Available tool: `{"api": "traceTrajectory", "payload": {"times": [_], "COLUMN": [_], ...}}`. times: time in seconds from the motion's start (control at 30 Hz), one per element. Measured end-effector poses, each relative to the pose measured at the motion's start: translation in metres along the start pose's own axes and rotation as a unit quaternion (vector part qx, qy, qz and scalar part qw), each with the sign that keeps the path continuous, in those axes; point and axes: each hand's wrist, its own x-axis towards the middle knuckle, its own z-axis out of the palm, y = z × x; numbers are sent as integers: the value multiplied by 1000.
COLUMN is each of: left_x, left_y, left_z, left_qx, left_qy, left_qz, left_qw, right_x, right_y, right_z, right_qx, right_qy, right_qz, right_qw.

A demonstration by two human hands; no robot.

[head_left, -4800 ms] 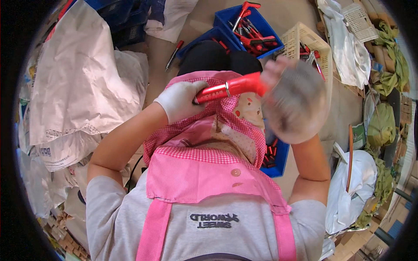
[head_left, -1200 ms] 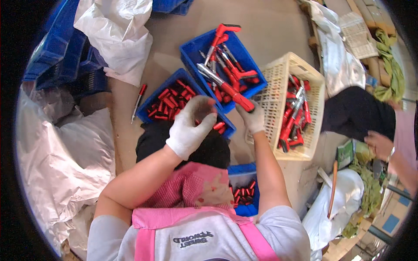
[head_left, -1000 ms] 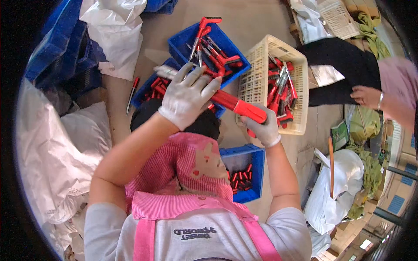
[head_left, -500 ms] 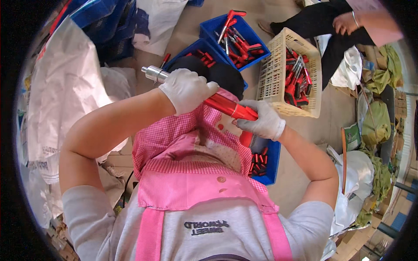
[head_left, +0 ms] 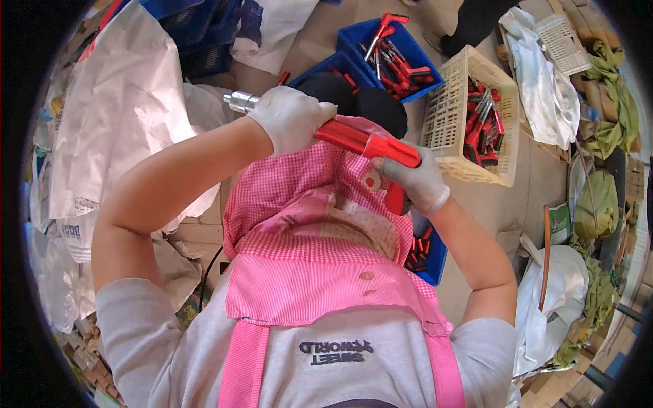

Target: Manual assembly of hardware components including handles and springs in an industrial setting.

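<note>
A long red tool with a round silver metal tip [head_left: 241,102] slants across my lap. My left hand [head_left: 291,121], in a white glove, is wrapped around its shaft just behind the tip. Over at the other end, my right hand [head_left: 423,179], in a soiled white glove, is closed on the red body [head_left: 371,145]. A red piece with a dark end [head_left: 396,199] hangs below the right hand; whether it belongs to the same tool I cannot tell. My palms hide parts of the shaft.
Red-handled tools with metal shafts fill a blue crate [head_left: 423,93] and a cream plastic basket [head_left: 439,132]. Another blue crate [head_left: 314,71] is beyond my knees. Small red parts lie in a blue bin [head_left: 435,262] beside my right thigh. White sacks [head_left: 122,115] stand at left.
My view has shifted, so the crates and basket appear farther right. The right hand's grip has turned slightly on the red body. The other person's hand has left the view.
</note>
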Motion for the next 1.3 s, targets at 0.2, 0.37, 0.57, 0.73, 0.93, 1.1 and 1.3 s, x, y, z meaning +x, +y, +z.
{"api": "traceTrajectory", "payload": {"times": [0.2, 0.37, 0.57, 0.73, 0.93, 1.1, 1.3], "left_x": [6, -3, 5, 12, 22, 28, -43], "left_y": [-5, 6, 11, 3, -1, -18, 10], "left_z": [-2, -25, -12, -21, -10, 40, 46], "left_qx": [-28, -57, -887, -904, -918, -905, -736], "left_qy": [-37, 434, 254, 171, 288, 301, 129], "left_qz": [4, 8, 124, 215, -39, -250, -234], "left_qw": [999, 899, 365, 329, 272, 164, 622], "right_x": [3, 3, 1, 3, 16, 34, -7], "right_y": [6, 0, 21, 49, 40, 44, 16], "right_z": [10, 13, 29, 57, 59, 35, -2], "right_qx": [-17, 265, 476, 639, 180, -327, -210], "right_qy": [51, 34, -195, -253, 48, 215, 100], "right_qz": [-38, -22, 20, 119, -112, -453, -169], "right_qw": [998, 964, 857, 716, 976, 801, 958]}}
